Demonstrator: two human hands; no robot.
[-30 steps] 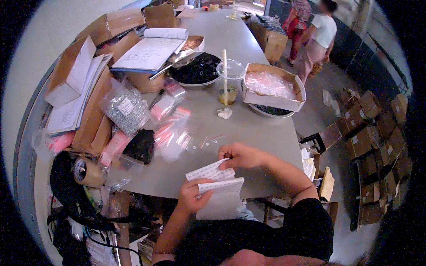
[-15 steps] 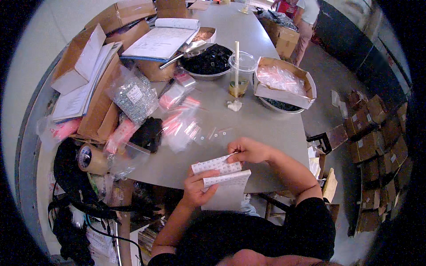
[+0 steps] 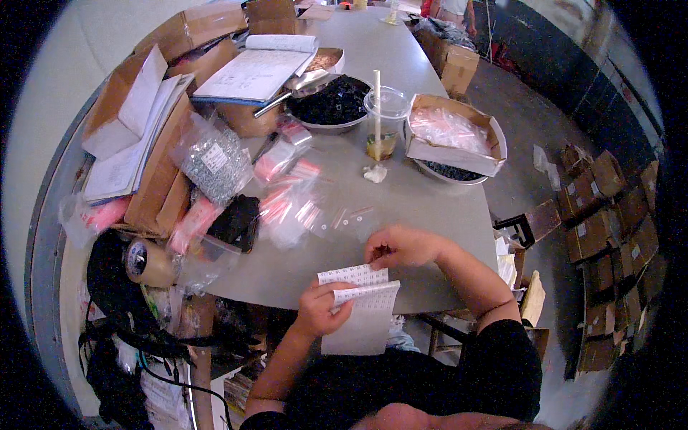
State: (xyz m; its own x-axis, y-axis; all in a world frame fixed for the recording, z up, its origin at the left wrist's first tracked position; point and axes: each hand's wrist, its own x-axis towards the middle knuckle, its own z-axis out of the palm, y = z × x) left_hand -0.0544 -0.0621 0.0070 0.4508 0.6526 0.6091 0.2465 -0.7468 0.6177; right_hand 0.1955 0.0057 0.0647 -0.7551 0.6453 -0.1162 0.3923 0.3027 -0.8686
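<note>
My left hand [image 3: 320,313] is closed on a white sheet of small printed stickers [image 3: 362,326], bent over so that two rows-covered parts show, just off the table's near edge. My right hand [image 3: 405,245] hovers at the sheet's upper right corner, fingers curled in a pinch; blur and shadow hide what they hold, if anything. Beyond the hands, small clear zip bags [image 3: 356,217] with tiny pale pieces lie flat. A pile of red-striped zip bags [image 3: 287,208] spreads to their left.
A lidded plastic cup with a straw [image 3: 385,125] stands mid-table. Behind it is a bowl of black parts [image 3: 331,102]. At right, a carton of clear bags [image 3: 455,132] rests on another bowl. A bag of metal parts [image 3: 215,161] and a tape roll [image 3: 148,261] are left.
My right hand has lifted slightly away from the sheet, its fingers now more curled. The sheet's loose part hangs lower and shows more stickers. A person in the background has moved farther off.
</note>
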